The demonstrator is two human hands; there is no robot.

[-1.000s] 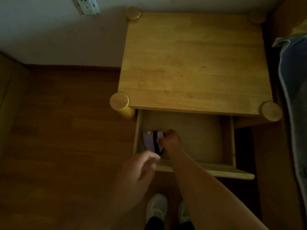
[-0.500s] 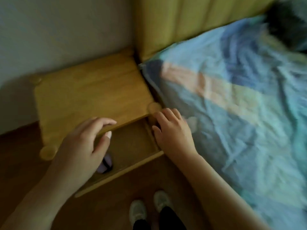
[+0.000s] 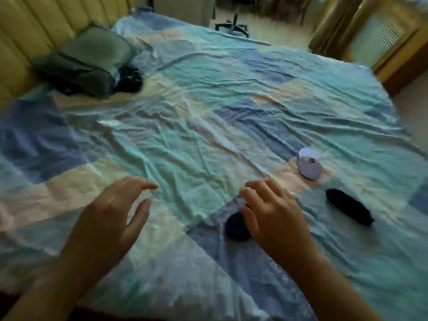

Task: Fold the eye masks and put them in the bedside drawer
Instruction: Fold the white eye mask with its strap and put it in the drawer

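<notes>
Both hands are hovering over the rumpled patchwork bedspread (image 3: 185,144), and neither is holding anything: the left hand (image 3: 108,216) is spreading its fingers apart above bare cloth, while the right hand (image 3: 275,216) is arching, fingers loosely parted, right over a dark eye mask (image 3: 236,228) lying near the bed's near edge. That mask is partly hidden under the fingers, and through the blur I cannot tell whether the fingertips are touching it yet. Two more are waiting on the bedspread — a second dark eye mask (image 3: 349,209) lying long and flat well to the right, and a pale lilac eye mask (image 3: 309,166) beyond it, curled up on itself. The bedside drawer is not in view. By my reading, these are going to handle as light, limp things: padded cloth with no stiffness, so a mask is likely to droop from wherever it is pinched, and any strap is likely to trail and snag. The soft, wrinkled bedspread is giving little firm backing, so pressing a crease flat may bunch the cover too. The sensible hold seems to be at the two ends of the mask, one hand on each, bringing end to end — then a pinch across the doubled middle with the strap tucked inside for carrying.
</notes>
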